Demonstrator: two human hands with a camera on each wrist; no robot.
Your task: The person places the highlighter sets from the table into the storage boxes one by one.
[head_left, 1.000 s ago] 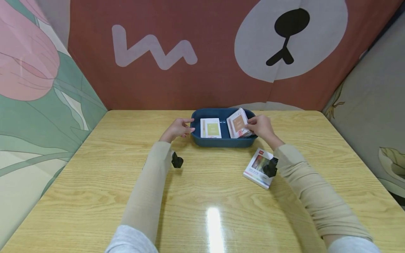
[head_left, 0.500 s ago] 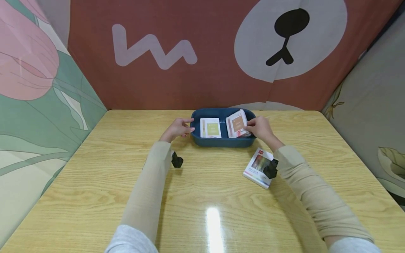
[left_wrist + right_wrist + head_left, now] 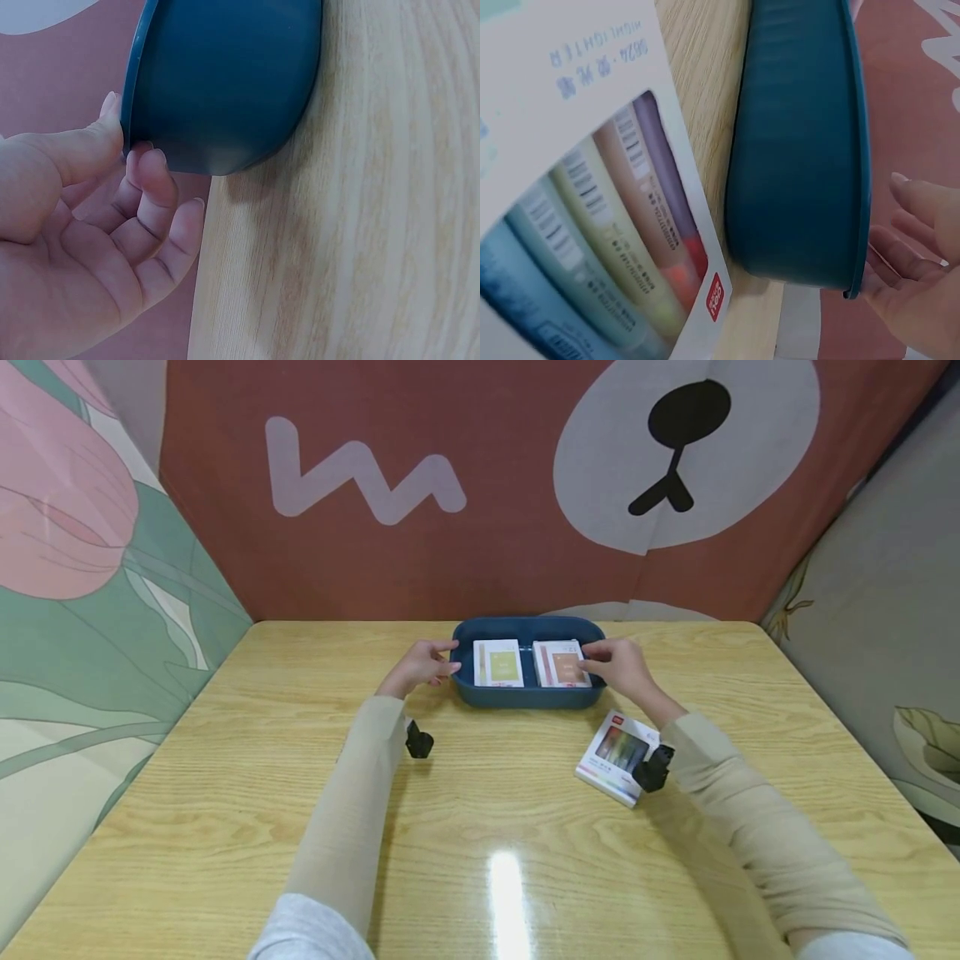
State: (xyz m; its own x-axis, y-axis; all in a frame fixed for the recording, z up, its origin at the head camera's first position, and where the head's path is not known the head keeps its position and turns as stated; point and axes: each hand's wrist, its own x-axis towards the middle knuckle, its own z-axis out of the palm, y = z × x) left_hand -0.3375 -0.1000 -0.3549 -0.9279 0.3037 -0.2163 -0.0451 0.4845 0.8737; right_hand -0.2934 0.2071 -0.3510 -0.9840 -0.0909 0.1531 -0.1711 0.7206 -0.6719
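Note:
A dark blue tray (image 3: pixel 528 697) at the far table edge holds two flat white boxes side by side. The left one (image 3: pixel 498 662) has a green panel, the right one (image 3: pixel 560 665) an orange-brown panel. My left hand (image 3: pixel 418 667) pinches the tray's left rim, as the left wrist view shows. My right hand (image 3: pixel 621 667) reaches over the right rim; its thumb and index finger are spread at the right edge of the orange-brown box. Nearer me lies a white box of highlighters (image 3: pixel 615 752), pastel barrels visible through its window in the right wrist view.
The wooden table (image 3: pixel 480 793) carries a bright light reflection in front. A reddish cloth (image 3: pixel 450 568) with a cartoon face stands right behind the tray. Black wrist cameras show by both sleeves; the right one (image 3: pixel 652 768) overlaps the highlighter box.
The orange-brown box has gone from tilted to lying flat and straight beside the green one. My right hand's fingers have spread at its edge. The left hand has stayed at the rim.

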